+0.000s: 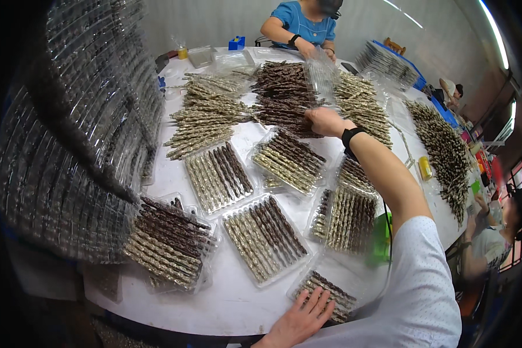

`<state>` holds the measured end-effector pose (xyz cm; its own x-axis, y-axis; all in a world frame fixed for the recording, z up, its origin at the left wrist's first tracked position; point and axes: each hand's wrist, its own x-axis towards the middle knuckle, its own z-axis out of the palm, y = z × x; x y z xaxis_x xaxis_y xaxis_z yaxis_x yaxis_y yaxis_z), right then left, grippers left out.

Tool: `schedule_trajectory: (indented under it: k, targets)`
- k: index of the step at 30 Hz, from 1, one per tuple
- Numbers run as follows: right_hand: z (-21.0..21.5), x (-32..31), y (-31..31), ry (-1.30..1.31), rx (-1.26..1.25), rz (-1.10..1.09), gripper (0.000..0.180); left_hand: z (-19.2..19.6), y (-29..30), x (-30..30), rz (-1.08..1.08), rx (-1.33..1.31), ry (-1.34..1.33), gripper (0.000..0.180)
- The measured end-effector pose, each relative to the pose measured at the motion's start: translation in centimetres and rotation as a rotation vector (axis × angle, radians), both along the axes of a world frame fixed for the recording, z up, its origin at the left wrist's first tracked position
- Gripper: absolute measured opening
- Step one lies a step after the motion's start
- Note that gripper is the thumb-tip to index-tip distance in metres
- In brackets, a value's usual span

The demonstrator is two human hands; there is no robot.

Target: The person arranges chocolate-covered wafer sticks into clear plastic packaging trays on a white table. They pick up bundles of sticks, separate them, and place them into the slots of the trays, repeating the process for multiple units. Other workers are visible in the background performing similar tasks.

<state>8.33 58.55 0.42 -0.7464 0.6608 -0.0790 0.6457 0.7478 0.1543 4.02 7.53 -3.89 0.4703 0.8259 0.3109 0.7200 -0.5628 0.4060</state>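
Note:
My left hand [301, 318] lies with its fingers stretched over a clear tray of twisted sticks [325, 290] at the table's front edge. My right hand [327, 122], with a black watch on the wrist, reaches across to the near right side of a pile of dark brown twisted sticks [281, 87]. Its fingers are pinched together; what they hold is too small to make out. Pale gold twisted sticks [206, 116] lie heaped to the left of the brown pile, and more pale gold sticks [362, 104] to its right.
Filled clear trays [264, 240] of gold and brown sticks cover the middle. Tall stacked clear trays [81, 145] stand at left. Across the table a person in blue [307, 26] handles clear trays [322, 72]. A yellow roll [425, 168] and another stick heap [446, 151] lie right.

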Motion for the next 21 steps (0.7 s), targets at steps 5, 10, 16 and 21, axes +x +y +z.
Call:
schedule_trajectory:
  k: [5, 10, 16, 21]
  targets:
    - [0.7, -1.3, 0.9, 0.024, -0.128, 0.176, 0.031, 0.0, -0.1, 0.1, 0.002, -0.021, 0.009, 0.047]
    - [-0.2, -2.8, 0.1, -0.079, -0.030, 0.138, 0.032, 0.3, -0.1, 0.0, 0.023, -0.011, -0.038, 0.043]
    - [-0.3, -3.3, 0.0, -0.119, -0.080, 0.129, 0.030, 0.1, -0.2, 0.2, 0.041, -0.006, -0.065, 0.041]
    - [-0.8, -2.2, 0.6, -0.126, -0.026, 0.082, 0.029, -0.1, -0.3, 0.3, 0.033, 0.003, -0.062, 0.042]
